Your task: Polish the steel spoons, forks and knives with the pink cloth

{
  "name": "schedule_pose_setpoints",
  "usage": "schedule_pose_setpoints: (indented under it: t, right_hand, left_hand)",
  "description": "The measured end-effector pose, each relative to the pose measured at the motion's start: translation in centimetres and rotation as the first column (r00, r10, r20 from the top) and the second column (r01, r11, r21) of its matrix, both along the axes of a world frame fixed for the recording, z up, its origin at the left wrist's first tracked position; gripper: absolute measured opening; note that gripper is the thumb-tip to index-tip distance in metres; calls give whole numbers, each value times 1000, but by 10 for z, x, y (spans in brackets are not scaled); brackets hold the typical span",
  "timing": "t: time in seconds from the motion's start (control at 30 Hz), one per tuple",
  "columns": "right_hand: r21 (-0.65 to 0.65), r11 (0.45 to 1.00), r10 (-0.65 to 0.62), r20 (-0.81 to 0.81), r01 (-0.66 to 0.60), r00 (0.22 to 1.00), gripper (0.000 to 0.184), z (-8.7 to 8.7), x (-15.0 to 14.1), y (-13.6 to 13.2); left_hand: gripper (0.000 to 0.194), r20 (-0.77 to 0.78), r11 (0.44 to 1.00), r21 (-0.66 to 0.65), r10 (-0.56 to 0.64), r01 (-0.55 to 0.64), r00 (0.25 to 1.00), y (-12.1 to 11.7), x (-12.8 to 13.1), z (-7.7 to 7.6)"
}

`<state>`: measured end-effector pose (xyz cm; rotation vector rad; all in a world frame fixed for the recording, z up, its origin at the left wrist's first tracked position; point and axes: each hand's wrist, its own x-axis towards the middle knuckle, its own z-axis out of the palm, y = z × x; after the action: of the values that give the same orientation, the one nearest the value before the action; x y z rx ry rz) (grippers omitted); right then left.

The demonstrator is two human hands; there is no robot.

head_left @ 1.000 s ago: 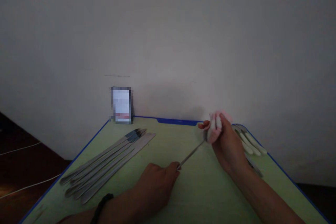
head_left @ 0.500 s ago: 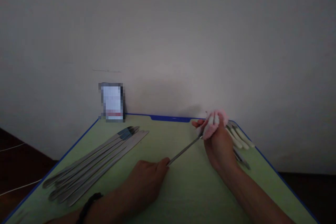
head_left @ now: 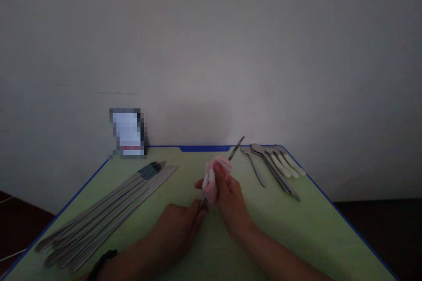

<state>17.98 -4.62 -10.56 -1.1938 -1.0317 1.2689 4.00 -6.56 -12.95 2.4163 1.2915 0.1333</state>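
Over the middle of the table, a slim metal table knife (head_left: 236, 148) slants up and away to the right. My left hand (head_left: 184, 224) is closed round its near end. Wrapped around the middle of it is a pink and white cloth (head_left: 211, 180), pinched in my right hand (head_left: 231, 204) with the thumb on top. The far tip sticks out bare beyond the cloth, while the stretch under the cloth is hidden. Left of my hands, several long metal knives (head_left: 108, 215) lie side by side in a slanted pile.
At the right back lie a fork (head_left: 255, 167), stacked metal spoons (head_left: 275, 171) and several white-handled forks (head_left: 286, 162). A blurred phone (head_left: 128, 131) leans on the wall at the back left. The green table (head_left: 296, 237) has a blue edge.
My right hand and the cloth have slid down along the knife towards my left hand, baring its far tip. The view has shifted slightly, and the forks and spoons at the right now show fully.
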Motion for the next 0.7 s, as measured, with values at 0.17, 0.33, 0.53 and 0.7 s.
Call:
schedule_pose_setpoints:
  t: [0.17,0.33,0.53,0.7]
  right_hand:
    - [-5,1000,-2,-68,2,998,60,2,6,4]
    - [82,991,-88,-201,106,976,51,21,28,22]
    - [135,956,-220,-257,260,941,40,35,51,36]
    - [145,936,-275,-272,322,922,38,45,59,39]
  left_hand:
    - [34,369,980,-180,-16,88,929,0,-6,9]
    - [37,507,914,-379,72,147,859,1,-11,11]
    - [35,543,915,-384,117,123,831,2,-11,8]
    - [36,609,893,-377,40,245,792,2,-14,10]
